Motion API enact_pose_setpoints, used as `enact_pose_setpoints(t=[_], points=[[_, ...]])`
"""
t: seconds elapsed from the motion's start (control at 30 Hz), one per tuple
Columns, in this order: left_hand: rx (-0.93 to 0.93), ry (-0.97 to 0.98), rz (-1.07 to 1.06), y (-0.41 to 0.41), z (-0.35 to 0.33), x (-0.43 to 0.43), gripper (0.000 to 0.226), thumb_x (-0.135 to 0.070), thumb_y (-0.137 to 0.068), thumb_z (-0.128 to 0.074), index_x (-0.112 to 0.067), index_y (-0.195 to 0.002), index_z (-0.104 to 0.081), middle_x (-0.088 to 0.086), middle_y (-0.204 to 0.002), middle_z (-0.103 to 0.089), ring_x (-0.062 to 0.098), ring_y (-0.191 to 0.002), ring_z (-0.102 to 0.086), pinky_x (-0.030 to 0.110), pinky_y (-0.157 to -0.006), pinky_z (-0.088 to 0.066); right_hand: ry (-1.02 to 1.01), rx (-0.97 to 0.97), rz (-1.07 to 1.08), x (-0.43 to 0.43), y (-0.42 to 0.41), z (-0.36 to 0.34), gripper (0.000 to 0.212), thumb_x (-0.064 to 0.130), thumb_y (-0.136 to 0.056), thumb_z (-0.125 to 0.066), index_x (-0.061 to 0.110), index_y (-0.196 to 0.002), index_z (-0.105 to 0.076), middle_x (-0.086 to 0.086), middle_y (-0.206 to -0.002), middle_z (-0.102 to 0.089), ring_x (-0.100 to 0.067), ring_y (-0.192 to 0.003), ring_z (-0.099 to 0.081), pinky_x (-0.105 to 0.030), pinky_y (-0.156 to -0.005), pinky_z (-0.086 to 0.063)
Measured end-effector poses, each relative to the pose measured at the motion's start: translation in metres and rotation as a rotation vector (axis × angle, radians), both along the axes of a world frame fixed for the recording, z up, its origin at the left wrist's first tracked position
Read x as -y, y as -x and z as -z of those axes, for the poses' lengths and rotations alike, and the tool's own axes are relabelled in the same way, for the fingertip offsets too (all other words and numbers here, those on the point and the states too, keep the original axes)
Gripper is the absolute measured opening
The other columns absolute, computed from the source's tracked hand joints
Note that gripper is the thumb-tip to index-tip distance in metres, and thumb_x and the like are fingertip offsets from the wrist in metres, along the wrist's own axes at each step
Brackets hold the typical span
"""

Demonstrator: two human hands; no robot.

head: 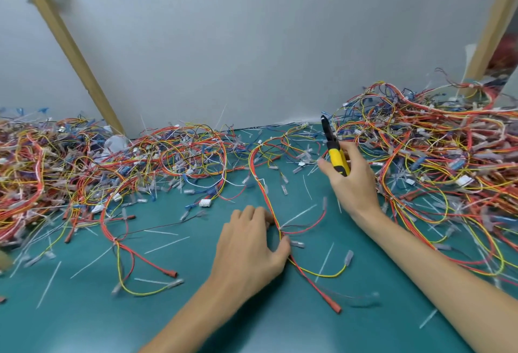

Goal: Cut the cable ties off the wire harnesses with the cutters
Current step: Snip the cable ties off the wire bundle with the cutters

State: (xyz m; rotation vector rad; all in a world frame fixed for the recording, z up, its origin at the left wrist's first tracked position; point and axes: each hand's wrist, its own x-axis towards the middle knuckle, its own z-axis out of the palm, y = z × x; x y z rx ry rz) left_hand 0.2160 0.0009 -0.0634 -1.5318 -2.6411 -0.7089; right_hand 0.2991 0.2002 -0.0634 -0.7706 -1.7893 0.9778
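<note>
Your green mat carries two tangles of red, yellow and blue wire harnesses: the left heap and the taller right heap. Between them a red-and-yellow harness runs toward you, and your left hand pinches it where its branches meet. Your right hand grips the cutters by their yellow handles, dark tip raised clear of the wires. Loose white ties litter the mat.

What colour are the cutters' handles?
Yellow with black, on the cutters in the right hand; head view.
</note>
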Motion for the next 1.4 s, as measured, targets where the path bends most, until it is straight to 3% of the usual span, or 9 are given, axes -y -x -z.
enact_pose_setpoints(t=[0.1,0.3,0.37,0.53,0.7,0.87,1.07,1.2,1.4], points=[[0.105,-0.179,0.116,0.001,-0.002,-0.003,0.017,-0.026,-0.087,-0.060,-0.028,-0.102,-0.052,-0.019,-0.093,-0.054,0.001,-0.087,-0.052,0.025,-0.082,-0.045,0.016,-0.018,-0.008,-0.001,0.000,0.001,0.024,0.031,-0.088,-0.070,0.025,-0.105,-0.055,-0.002,-0.094,-0.062,-0.023,-0.089,-0.056,-0.036,-0.079,-0.042],[0.104,-0.387,0.424,0.012,-0.028,-0.011,0.050,0.006,-0.091,-0.049,-0.030,-0.125,-0.055,-0.016,-0.093,-0.062,0.006,-0.082,-0.063,0.013,-0.078,-0.046,0.067,-0.045,-0.005,-0.002,0.001,0.001,0.024,0.033,-0.089,-0.069,0.032,-0.108,-0.054,0.006,-0.094,-0.059,-0.011,-0.087,-0.054,-0.024,-0.076,-0.038],[0.132,-0.389,0.452,0.018,-0.031,-0.016,0.040,-0.002,-0.091,-0.053,-0.031,-0.117,-0.063,-0.017,-0.088,-0.066,0.003,-0.083,-0.062,0.011,-0.077,-0.043,0.098,-0.058,-0.011,-0.002,0.001,-0.001,0.017,0.040,-0.086,-0.067,0.035,-0.094,-0.053,0.011,-0.085,-0.057,-0.003,-0.078,-0.053,-0.017,-0.070,-0.038],[0.759,-0.305,0.342,0.035,-0.011,-0.027,0.020,-0.003,-0.100,-0.046,-0.002,-0.097,-0.066,-0.003,-0.064,-0.060,0.012,-0.057,-0.056,0.024,-0.062,-0.048,0.210,-0.113,-0.049,-0.004,0.000,0.000,0.036,0.048,-0.081,-0.060,0.017,-0.100,-0.062,-0.014,-0.096,-0.064,-0.033,-0.091,-0.059,-0.050,-0.088,-0.047],[0.948,-0.541,0.235,0.052,0.003,-0.027,0.021,-0.014,-0.100,-0.045,-0.006,-0.095,-0.063,-0.004,-0.066,-0.046,0.009,-0.051,-0.036,0.017,-0.046,-0.032,0.258,-0.165,-0.074,-0.006,0.001,-0.001,0.025,0.045,-0.080,-0.061,0.025,-0.095,-0.065,-0.003,-0.085,-0.066,-0.019,-0.076,-0.062,-0.040,-0.076,-0.048],[1.191,-0.723,0.139,0.059,0.009,-0.030,0.022,-0.011,-0.101,-0.042,-0.007,-0.089,-0.060,0.000,-0.070,-0.044,0.007,-0.047,-0.030,0.016,-0.042,-0.027,0.446,-0.283,-0.129,-0.005,-0.002,-0.001,0.025,0.031,-0.076,-0.062,0.006,-0.073,-0.059,-0.013,-0.062,-0.058,-0.023,-0.049,-0.052,-0.029,-0.048,-0.043],[1.215,-0.682,0.228,0.058,0.003,-0.025,0.023,-0.010,-0.102,-0.037,0.000,-0.099,-0.057,0.002,-0.066,-0.060,0.012,-0.043,-0.044,0.019,-0.042,-0.037,0.472,-0.262,-0.215,-0.002,-0.001,-0.004,0.015,0.014,-0.093,-0.056,0.003,-0.086,-0.062,-0.014,-0.067,-0.064,-0.022,-0.052,-0.058,-0.030,-0.050,-0.051],[1.160,-0.576,0.290,0.052,-0.001,-0.019,0.027,-0.013,-0.102,-0.038,-0.003,-0.105,-0.064,0.007,-0.082,-0.072,0.013,-0.058,-0.062,0.017,-0.053,-0.045,0.454,-0.179,-0.206,0.002,0.000,-0.002,0.023,0.028,-0.080,-0.063,0.005,-0.076,-0.061,-0.014,-0.062,-0.060,-0.024,-0.048,-0.054,-0.029,-0.046,-0.047],[1.225,-0.555,0.313,0.046,-0.006,-0.018,0.032,-0.012,-0.101,-0.034,-0.002,-0.103,-0.064,0.008,-0.075,-0.068,0.016,-0.060,-0.058,0.021,-0.056,-0.047,0.409,-0.055,-0.249,0.005,0.000,0.000,0.019,0.022,-0.083,-0.066,0.008,-0.072,-0.061,-0.010,-0.056,-0.058,-0.023,-0.046,-0.051,-0.030,-0.049,-0.042]])
